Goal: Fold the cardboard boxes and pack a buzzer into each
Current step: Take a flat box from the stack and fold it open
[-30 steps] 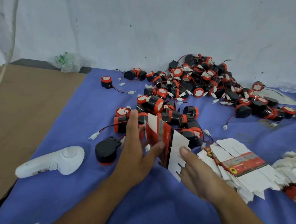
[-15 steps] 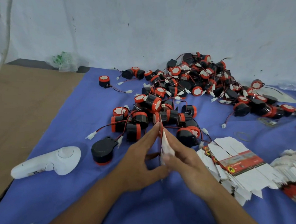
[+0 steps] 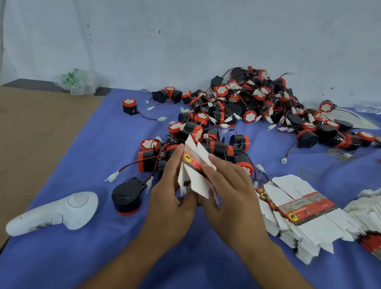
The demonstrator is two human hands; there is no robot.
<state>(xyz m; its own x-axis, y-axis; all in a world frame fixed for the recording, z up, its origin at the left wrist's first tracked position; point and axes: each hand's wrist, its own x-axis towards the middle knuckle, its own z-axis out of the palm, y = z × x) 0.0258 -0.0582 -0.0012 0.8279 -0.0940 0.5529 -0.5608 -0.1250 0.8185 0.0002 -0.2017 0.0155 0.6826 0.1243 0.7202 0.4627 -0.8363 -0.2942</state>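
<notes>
a wide blue cloth covered most of the table, with a bare brown board at its left and a pale wrinkled sheet hanging behind. near the middle of the cloth, both hands held up a white cardboard box with a red printed band, half folded and tilted, its white flaps open toward the bottom. the left hand gripped the left side of the box, with the fingers lying almost straight up along it and the thumb bent in under the lower flaps. the right hand lay over the right side, its fingers curved onto the red band and the white panel. just behind the box was a heap of black and red round buzzers with thin red wires and white plugs. one black buzzer with a flat mounting tab lay apart, left of the hands. a stack of flat unfolded white boxes lay at the right, and a white plastic hand controller at the left. a crumpled clear plastic bag sat at the far edge.
</notes>
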